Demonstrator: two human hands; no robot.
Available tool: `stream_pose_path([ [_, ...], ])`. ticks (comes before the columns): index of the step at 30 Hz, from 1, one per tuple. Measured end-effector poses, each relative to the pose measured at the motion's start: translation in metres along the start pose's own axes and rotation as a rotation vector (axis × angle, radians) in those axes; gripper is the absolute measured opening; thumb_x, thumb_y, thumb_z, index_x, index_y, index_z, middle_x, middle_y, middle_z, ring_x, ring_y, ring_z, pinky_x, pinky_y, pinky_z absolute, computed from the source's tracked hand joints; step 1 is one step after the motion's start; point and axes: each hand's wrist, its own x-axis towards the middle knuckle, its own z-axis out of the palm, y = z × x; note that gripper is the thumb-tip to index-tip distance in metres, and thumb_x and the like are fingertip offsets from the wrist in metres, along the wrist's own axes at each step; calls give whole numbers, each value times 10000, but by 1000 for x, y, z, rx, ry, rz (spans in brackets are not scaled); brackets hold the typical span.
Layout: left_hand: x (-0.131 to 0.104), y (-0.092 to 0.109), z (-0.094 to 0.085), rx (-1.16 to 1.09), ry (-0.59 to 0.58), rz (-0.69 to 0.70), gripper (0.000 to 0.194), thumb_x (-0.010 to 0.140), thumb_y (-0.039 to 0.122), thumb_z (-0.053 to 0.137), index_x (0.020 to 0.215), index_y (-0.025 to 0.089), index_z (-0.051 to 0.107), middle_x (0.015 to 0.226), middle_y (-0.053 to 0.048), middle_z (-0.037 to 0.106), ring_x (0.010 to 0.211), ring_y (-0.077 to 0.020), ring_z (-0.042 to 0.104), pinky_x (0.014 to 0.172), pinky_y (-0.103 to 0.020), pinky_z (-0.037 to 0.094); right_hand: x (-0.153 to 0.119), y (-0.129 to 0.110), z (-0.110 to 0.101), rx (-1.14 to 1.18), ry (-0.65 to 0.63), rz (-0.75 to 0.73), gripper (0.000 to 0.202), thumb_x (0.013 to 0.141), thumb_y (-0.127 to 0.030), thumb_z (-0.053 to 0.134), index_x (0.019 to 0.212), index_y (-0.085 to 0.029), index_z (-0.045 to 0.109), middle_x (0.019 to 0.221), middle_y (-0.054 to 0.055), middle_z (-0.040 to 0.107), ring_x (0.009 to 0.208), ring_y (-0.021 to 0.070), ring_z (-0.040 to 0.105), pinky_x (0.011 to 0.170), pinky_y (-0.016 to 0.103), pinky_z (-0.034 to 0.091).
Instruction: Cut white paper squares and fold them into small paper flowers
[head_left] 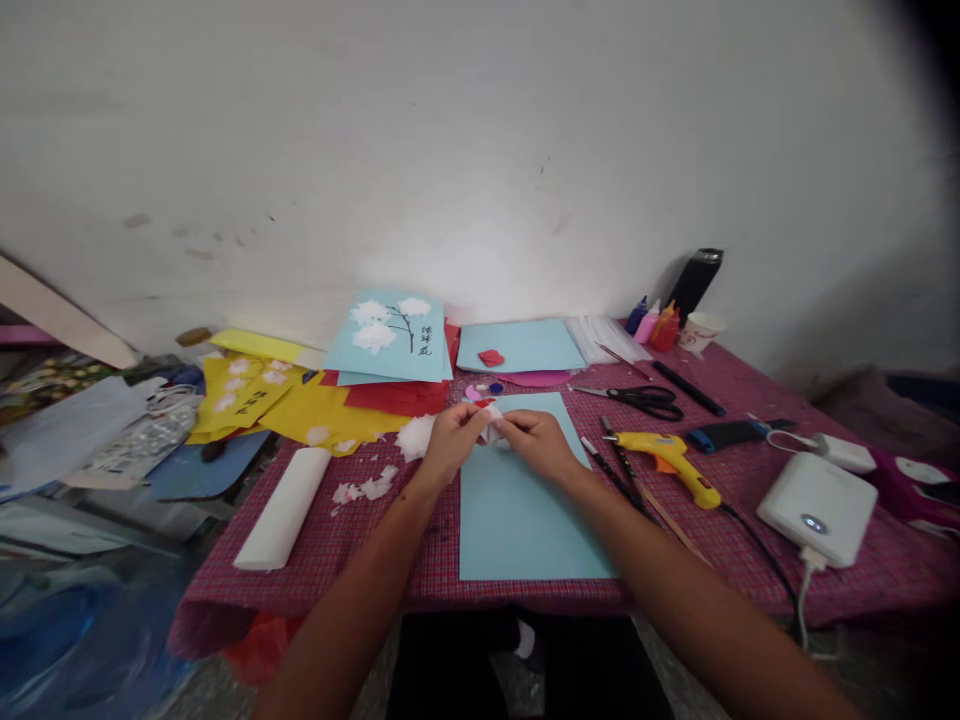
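My left hand (452, 437) and my right hand (538, 440) meet over the top of a light blue sheet (525, 520). Between their fingertips they pinch a small piece of white tissue paper (493, 424). Something red shows just behind the fingers. Left of my left hand lies crumpled white tissue (415, 438), with torn white scraps (366, 488) closer to the table's front. A roll of white paper (283, 508) rests at the left edge.
A yellow glue gun (671, 460), black-handled scissors (637, 398) and a white power bank (817, 508) lie to the right. Paint bottles (651, 322), a paper cup (701, 332) and a black flask (697, 283) stand behind. A decorated blue card (390, 335) is stacked at the back.
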Motion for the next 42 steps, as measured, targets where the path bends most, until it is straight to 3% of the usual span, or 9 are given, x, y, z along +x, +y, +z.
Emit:
stream_pose_path([
  [13, 0, 2, -2, -16, 67, -18, 275, 771, 421, 614, 730, 149, 617, 639, 5, 585, 577, -95, 517, 554, -211, 403, 3, 1, -2, 204, 7, 164, 325, 801, -431, 559, 685, -148, 668, 520, -25, 494, 496, 106, 421, 482, 230, 303],
  [27, 2, 1, -1, -147, 129, -23, 301, 758, 441, 632, 804, 144, 630, 685, -5, 587, 573, -92, 521, 538, -217, 435, 5, 2, -2, 351, 24, 195, 315, 797, -421, 573, 706, -137, 674, 597, 9, 590, 481, 99, 450, 460, 229, 323],
  [33, 2, 1, -2, -221, 112, -52, 282, 737, 416, 651, 814, 146, 631, 732, -12, 598, 603, -94, 531, 564, -228, 459, 5, -1, -3, 355, 34, 223, 306, 794, -414, 572, 697, -137, 662, 521, -11, 541, 464, 101, 440, 457, 229, 317],
  [42, -1, -1, 1, 94, 25, 81, 198, 791, 361, 595, 768, 164, 594, 678, 8, 579, 615, -102, 524, 575, -214, 412, 4, -2, -3, 325, -54, 229, 297, 759, -430, 604, 653, -153, 596, 538, -17, 549, 481, 98, 462, 479, 226, 337],
])
